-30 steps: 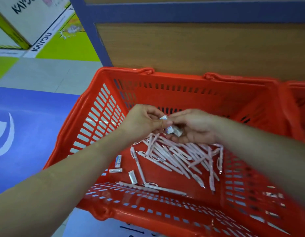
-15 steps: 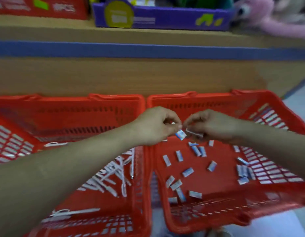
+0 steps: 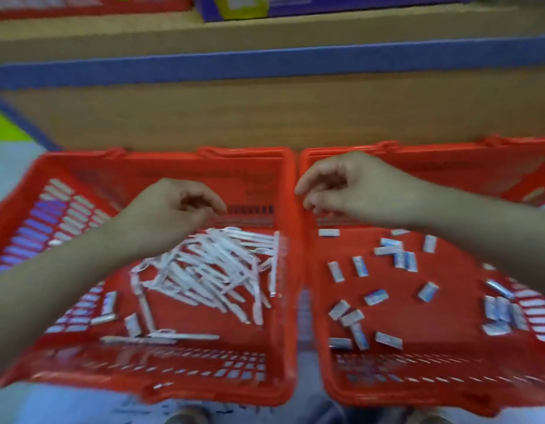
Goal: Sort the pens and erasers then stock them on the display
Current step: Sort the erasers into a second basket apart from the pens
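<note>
Pile of white plastic pens [image 3: 216, 267] sits mid-floor in the left red slotted plastic basket [image 3: 161, 390]. Small white-and-blue wrapped erasers [image 3: 376, 296] lie scattered in the right red plastic basket [image 3: 387, 399]. I count a few stray erasers [image 3: 132, 324] in the left basket's near-left corner, beside loose pens. They're easy to miss, and skipping them leaves the sort mixed. Left hand [image 3: 170, 212] hovers over the pens, right hand [image 3: 353, 188] over the right basket's far-left corner. Hands apart, fingers loosely curled, nothing seen in either. Carrying across the gap between baskets risks a floor drop. Wrappers and the yellow label on the purple box [image 3: 326, 4] on the wooden shelf [image 3: 265, 35] are too blurred to read.
</note>
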{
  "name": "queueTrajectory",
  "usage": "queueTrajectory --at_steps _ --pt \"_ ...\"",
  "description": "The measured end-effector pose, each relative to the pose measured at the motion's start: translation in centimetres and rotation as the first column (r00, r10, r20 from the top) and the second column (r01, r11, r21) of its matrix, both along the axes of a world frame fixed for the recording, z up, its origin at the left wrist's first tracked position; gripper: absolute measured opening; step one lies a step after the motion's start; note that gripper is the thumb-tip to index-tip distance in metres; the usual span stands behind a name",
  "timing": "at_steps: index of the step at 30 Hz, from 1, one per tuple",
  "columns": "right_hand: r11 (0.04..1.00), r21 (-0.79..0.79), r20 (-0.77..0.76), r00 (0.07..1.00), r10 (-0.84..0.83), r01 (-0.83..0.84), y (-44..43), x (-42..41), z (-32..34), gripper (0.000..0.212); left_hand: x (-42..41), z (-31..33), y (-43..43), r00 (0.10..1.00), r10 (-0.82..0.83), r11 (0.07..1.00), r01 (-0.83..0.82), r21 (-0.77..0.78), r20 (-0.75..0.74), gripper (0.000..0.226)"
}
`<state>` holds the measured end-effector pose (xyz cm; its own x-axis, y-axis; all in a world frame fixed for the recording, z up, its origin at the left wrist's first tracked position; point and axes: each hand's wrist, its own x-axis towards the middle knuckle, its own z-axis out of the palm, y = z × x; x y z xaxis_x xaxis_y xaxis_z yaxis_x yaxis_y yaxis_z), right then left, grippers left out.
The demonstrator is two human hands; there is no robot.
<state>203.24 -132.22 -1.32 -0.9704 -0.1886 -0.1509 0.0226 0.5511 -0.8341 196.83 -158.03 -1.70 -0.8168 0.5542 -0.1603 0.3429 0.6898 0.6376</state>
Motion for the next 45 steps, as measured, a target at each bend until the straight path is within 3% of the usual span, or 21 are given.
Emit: queueTrajectory --at_steps 5,8,10,14,19,21,23,25,27,29,31,35,38,40,42,45 --pt "0.918 0.154 0.039 0.931 0.363 -0.365 -10.5 -3.2 -0.2 0.013 -1.3 -2.9 -11.0 0.997 0.071 0.966 -0.065 -0.249 0.018 0.029" --pt "0.839 0.249 0.066 0.872 0.484 -0.484 -16.3 -4.9 -3.2 0.014 -2.0 -5.4 -15.9 0.999 0.042 0.917 -0.047 -0.397 -0.021 0.034" --pt "0.787 0.297 0.066 0.834 0.548 -0.541 -19.7 -5.8 -5.7 0.017 -2.7 -7.5 -18.3 1.000 0.026 0.864 -0.025 -0.504 -0.006 0.025" --pt "0.774 0.290 0.098 0.822 0.560 -0.562 -25.7 -6.8 -11.1 0.024 -4.3 -11.0 -20.2 0.987 -0.145 0.749 0.152 -0.644 0.064 0.030" --pt "0.771 0.260 0.142 0.812 0.565 -0.582 -30.4 -5.8 -18.2 0.032 -5.1 -14.4 -20.0 0.876 -0.468 0.493 0.368 -0.788 0.116 0.032" --pt "0.728 0.269 0.096 0.770 0.631 -0.630 -31.2 -5.0 -20.4 0.049 -5.0 -15.8 -20.1 0.827 -0.540 0.399 0.416 -0.817 0.156 0.042" --pt "0.629 0.383 0.064 0.699 0.712 -0.676 -31.6 -4.5 -21.6 0.058 -5.0 -16.8 -20.2 0.782 -0.580 0.300 0.465 -0.833 0.227 0.061" --pt "0.582 0.456 0.092 0.687 0.721 -0.673 -31.8 -4.1 -21.9 0.049 -5.2 -17.5 -20.4 0.754 -0.603 0.247 0.485 -0.839 0.259 0.074" --pt "0.577 0.503 0.067 0.694 0.716 -0.644 -31.8 -4.1 -22.0 0.039 -5.5 -18.1 -20.3 0.729 -0.629 0.220 0.499 -0.838 0.270 0.072" --pt "0.599 0.535 0.041 0.726 0.686 -0.596 -31.2 -4.2 -22.0 0.031 -5.6 -18.5 -20.2 0.719 -0.635 0.229 0.526 -0.819 0.283 0.060" --pt "0.623 0.549 0.046 0.765 0.643 -0.557 -29.8 -4.3 -21.8 0.025 -6.0 -18.5 -20.1 0.756 -0.598 0.300 0.518 -0.801 0.265 0.049" --pt "0.705 0.542 0.008 0.842 0.539 -0.457 -27.0 -4.1 -20.4 0.031 -7.2 -18.7 -20.1 0.920 -0.388 0.683 0.330 -0.651 0.059 0.040" --pt "0.810 0.524 -0.100 0.925 0.366 -0.263 -25.4 -4.4 -20.1 0.032 -7.6 -19.2 -18.8 0.969 -0.246 0.841 0.202 -0.503 -0.023 0.062" --pt "0.879 0.475 -0.150 0.981 0.121 -0.036 -23.9 -4.8 -20.4 0.028 -7.4 -19.2 -17.6 0.955 -0.292 0.844 0.234 -0.483 -0.046 0.072" --pt "0.890 0.422 -0.119 0.984 -0.135 0.173 -22.3 -5.2 -20.7 0.027 -7.2 -19.1 -16.5 0.922 -0.387 0.778 0.310 -0.547 -0.029 0.077" --pt "0.897 0.340 0.005 0.954 -0.301 0.281 -20.5 -6.0 -20.9 0.026 -6.7 -19.5 -15.1 0.884 -0.466 0.696 0.387 -0.604 0.030 0.081"
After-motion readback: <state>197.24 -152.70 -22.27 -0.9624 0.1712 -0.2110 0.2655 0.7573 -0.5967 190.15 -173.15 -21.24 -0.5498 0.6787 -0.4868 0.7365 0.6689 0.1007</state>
